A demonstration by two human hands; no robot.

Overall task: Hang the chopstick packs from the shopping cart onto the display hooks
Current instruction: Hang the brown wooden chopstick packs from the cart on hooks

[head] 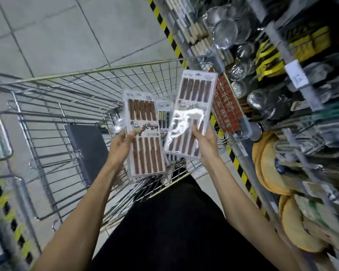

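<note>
I hold two clear packs of brown wooden chopsticks above the wire shopping cart (47,122). My left hand (120,145) grips the left pack (144,133) at its left edge, near the middle. My right hand (204,141) pinches the right pack (191,114) at its lower right, thumb on the front; this pack is tilted toward the shelf. Another pack with dark chopsticks (163,119) lies lower in the cart between them. The display hooks are not clearly visible in the blurred shelf.
The shelf rack (282,94) on the right carries metal strainers (225,34), ladles and yellow round items (272,169). Yellow-black hazard tape (164,26) runs along its base. A grey child-seat flap (86,145) sits in the cart. Grey tiled floor lies beyond.
</note>
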